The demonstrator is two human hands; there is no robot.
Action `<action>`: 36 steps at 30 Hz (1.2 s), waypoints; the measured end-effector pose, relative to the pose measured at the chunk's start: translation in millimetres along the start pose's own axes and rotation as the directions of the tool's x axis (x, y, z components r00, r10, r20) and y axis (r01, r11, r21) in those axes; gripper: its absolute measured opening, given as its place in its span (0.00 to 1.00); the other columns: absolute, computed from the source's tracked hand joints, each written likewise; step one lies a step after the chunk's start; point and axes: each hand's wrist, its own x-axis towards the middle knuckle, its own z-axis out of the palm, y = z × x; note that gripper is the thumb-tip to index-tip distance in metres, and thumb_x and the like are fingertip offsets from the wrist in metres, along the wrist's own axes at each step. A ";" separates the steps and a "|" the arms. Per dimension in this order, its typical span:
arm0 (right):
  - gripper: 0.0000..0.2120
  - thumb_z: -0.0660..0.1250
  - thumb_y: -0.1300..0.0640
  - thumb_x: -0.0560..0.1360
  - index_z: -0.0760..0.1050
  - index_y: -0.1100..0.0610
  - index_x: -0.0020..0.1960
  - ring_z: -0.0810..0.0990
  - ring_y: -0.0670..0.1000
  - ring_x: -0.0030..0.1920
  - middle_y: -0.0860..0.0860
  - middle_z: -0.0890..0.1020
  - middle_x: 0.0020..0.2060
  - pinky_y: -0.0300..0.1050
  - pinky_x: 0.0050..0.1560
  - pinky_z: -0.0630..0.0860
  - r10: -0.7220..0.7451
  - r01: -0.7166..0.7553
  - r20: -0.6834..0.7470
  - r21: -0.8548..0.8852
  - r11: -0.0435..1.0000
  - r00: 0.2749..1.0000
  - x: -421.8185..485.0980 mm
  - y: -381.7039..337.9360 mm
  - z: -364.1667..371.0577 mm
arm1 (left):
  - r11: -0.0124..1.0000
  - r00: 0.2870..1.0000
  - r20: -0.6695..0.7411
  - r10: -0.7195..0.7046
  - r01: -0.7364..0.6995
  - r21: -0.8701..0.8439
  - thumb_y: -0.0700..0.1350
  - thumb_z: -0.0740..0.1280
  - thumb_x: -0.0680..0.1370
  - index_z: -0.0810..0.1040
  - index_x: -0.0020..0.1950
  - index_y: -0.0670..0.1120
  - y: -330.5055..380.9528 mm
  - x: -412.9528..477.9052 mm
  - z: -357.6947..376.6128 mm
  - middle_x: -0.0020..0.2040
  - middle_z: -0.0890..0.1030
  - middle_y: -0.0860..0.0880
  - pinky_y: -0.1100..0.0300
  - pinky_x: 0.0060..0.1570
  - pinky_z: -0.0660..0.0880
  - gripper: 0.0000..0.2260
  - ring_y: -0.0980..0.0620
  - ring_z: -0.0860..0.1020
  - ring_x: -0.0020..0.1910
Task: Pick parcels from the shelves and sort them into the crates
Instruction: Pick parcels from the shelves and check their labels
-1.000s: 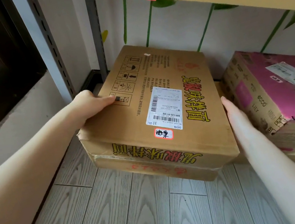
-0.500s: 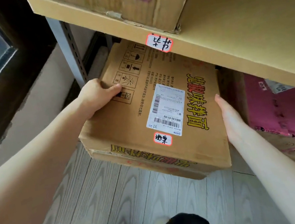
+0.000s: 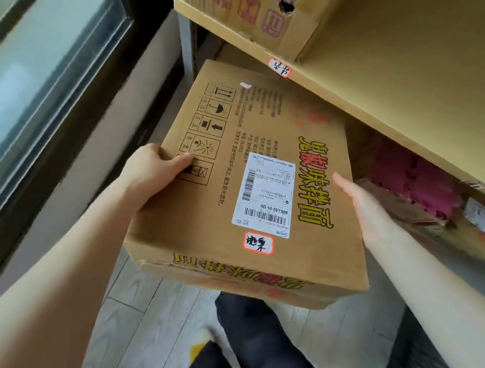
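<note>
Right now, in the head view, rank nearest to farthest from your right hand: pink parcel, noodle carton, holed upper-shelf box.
1. noodle carton: the right hand presses its right side.
2. pink parcel: just to the hand's right, beneath the shelf board.
3. holed box: farthest, up on that board.
</note>
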 end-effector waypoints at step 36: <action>0.47 0.76 0.35 0.55 0.64 0.43 0.70 0.76 0.58 0.61 0.52 0.75 0.64 0.68 0.59 0.70 0.024 -0.032 0.158 0.047 0.998 0.987 -120.1 79.7 -65.2 | 0.991 0.999 0.035 0.000 0.004 -0.135 0.49 0.66 0.76 0.73 0.58 0.45 -24.8 -190.4 -5.5 0.52 0.73 0.47 0.59 0.48 0.69 0.13 0.51 0.73 0.45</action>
